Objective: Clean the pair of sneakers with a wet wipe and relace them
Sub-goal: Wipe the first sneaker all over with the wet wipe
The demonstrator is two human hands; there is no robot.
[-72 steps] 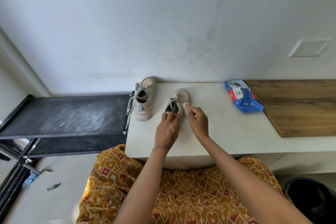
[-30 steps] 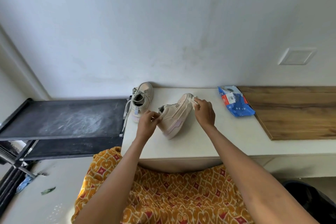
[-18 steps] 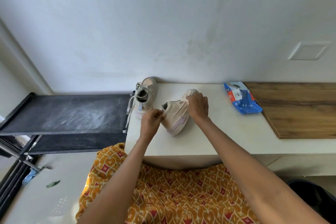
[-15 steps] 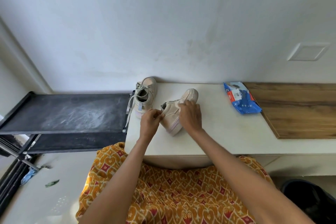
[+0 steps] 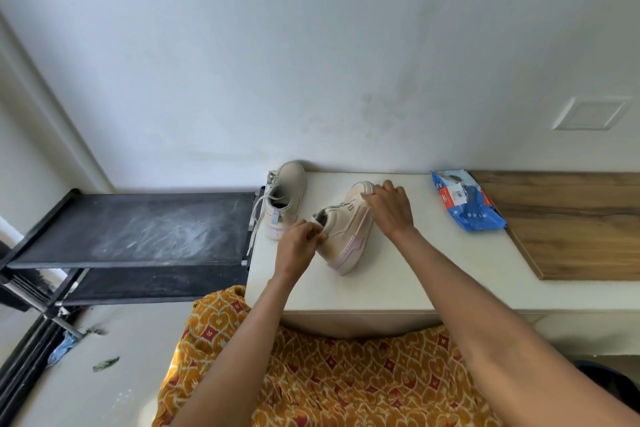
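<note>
A beige sneaker point(image 5: 346, 236) with a pale pink sole lies tilted on its side on the white counter point(image 5: 398, 274), sole toward me. My left hand point(image 5: 299, 246) pinches its heel collar. My right hand point(image 5: 389, 206) presses on the toe end; the wet wipe it held earlier is hidden under the fingers. The second sneaker point(image 5: 285, 199) stands upright at the counter's back left corner, its grey laces loose and hanging over the edge.
A blue wet wipe pack point(image 5: 464, 201) lies at the back right of the counter beside a wooden board point(image 5: 571, 222). A black dusty rack point(image 5: 138, 229) stands to the left. A dark bin point(image 5: 613, 381) sits low right.
The sneaker went from upright to tipped on its side. My right hand slid down its side and back up to the toe. My left hand kept its hold on the heel.
</note>
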